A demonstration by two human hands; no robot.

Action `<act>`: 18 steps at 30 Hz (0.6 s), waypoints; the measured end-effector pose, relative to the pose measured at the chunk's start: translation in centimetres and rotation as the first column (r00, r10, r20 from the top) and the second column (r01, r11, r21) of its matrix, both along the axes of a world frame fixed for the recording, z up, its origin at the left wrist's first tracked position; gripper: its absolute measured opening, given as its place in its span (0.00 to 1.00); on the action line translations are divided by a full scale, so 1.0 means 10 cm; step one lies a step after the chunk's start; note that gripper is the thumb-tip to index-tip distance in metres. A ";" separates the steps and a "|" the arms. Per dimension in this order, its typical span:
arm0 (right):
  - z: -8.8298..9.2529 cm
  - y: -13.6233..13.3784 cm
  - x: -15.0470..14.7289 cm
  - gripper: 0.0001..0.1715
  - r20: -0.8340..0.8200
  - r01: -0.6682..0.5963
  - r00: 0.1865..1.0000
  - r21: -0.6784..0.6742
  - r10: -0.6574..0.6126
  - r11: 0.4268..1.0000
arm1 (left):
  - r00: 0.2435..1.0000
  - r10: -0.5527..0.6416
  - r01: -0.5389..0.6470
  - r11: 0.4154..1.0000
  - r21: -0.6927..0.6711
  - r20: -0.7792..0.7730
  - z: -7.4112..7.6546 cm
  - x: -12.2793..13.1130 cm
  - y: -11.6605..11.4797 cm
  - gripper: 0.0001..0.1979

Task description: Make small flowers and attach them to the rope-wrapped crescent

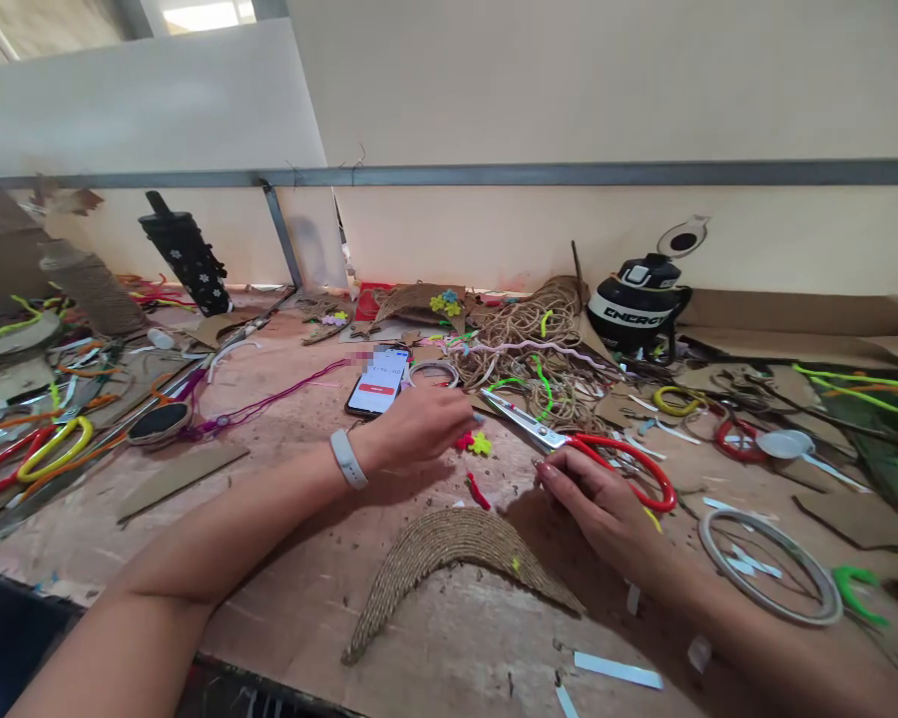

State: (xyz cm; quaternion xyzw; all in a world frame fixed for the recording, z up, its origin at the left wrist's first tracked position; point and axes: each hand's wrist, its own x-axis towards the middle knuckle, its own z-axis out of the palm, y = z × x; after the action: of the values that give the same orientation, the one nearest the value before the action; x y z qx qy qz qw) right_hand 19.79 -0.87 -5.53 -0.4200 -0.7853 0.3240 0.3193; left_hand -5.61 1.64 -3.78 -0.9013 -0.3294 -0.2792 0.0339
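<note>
Two bare hands reach in over the desk (284, 598), and the twine crescent (456, 536) lies between your forearms, on the front-edge side of your fingers. Its long axis runs roughly along the front edge; its bulge faces the desk's far edge, and both horns turn back toward you, the left horn closer to that front edge than the right. Your right hand (603, 509) is slightly the nearer, its fingertips just off the outer curve toward the right horn. The fingers there are drawn close together, but whether they pinch anything you cannot tell from this view. The scissors (552, 436) lie just beyond them, red handles toward the right edge and blades slanting away to the far left; contact with your fingers is unclear. Your left hand (434, 431), with a pale band (347, 459) at the wrist, curls its fingers in narrowly beside the phone (375, 391); anything inside that curl is hidden. A yellow flower (481, 445) lies between your hands, close by the left fingertips and farther from the right. Frontward of it, a short red piece (477, 492) rests near the crescent's outer curve, apart from both hands.
</note>
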 end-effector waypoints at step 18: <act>-0.13 -0.04 -0.15 0.10 0.342 -0.206 0.933 0.253 0.111 0.945 | 0.994 -0.033 0.018 0.990 -0.139 -0.104 -0.24 -0.21 -0.13 0.16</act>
State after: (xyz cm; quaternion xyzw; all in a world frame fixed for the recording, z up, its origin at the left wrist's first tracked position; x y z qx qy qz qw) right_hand 18.30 -1.28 -6.80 -0.3517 -0.8969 0.1594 0.2156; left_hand -7.68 0.37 -6.15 -0.9192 -0.3340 -0.2078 -0.0145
